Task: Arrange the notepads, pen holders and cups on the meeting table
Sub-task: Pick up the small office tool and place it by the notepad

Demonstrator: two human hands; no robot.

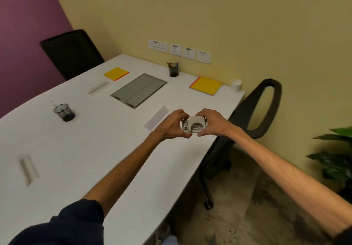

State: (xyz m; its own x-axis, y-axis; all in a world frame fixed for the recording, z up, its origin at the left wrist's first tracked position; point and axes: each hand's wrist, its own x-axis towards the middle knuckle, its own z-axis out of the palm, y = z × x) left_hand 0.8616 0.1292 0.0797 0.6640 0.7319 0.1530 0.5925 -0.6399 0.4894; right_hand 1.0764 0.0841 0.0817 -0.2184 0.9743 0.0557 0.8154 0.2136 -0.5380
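Held in the air just over the right edge of the bench (95, 149), pinched from both ends: a small hole punch (194, 125), or something very like one. Left hand (172, 124) curled round its left end, right hand (211, 123) curled round its right end, thumbs low, fingers over the top. Pale grey-white domed lever above, bright metal base beneath, compact and blocky. Probably stiff and dense for its bulk, with a sprung lever liable to give under pressure; best gripped by the base ends rather than the dome, and set down flat. Smooth shell, so likely a little slippery. Elsewhere on the bench, the set to arrange: one black mesh near pen holder (64, 112) at the left, contents unclear; a far pen holder (173, 70) by the wall, pens standing in it; a yellow left notepad (116, 73) and a yellow right notepad (206, 85), both far, each with an orange edge; a white cup (236, 85) at the far right corner, just beyond the right notepad. Light and easily tipped, probably; cup best taken round its wall, notepads lifted flat.
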